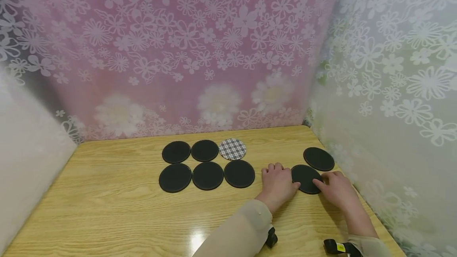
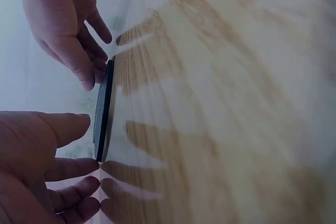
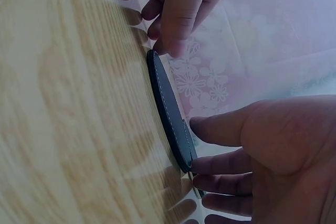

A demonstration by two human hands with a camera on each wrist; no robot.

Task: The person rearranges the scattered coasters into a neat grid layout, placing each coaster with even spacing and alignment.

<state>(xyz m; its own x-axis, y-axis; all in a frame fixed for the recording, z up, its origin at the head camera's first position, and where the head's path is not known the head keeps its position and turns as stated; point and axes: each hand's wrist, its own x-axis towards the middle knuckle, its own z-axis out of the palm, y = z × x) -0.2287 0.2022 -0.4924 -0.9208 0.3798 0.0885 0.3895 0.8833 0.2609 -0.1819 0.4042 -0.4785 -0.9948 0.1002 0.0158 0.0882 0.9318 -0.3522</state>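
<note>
A black round coaster (image 1: 306,179) with a stitched rim lies flat on the table between my two hands. My left hand (image 1: 277,183) is at its left edge. In the left wrist view, the left fingertips (image 2: 94,165) reach the coaster's rim and the thumb stands off its face. At the opposite edge is my right hand (image 1: 336,189), its thumb reaching over the black top. The right wrist view shows the right hand's fingers (image 3: 223,162) extended, with the index tip at the edge of the coaster (image 3: 170,108).
Just beyond, a second black coaster (image 1: 319,159) lies near the table's right edge. To the left, several black coasters (image 1: 208,175) form two rows with one white plaid coaster (image 1: 233,149). Flowered curtains (image 1: 200,50) enclose the wooden table (image 1: 107,209).
</note>
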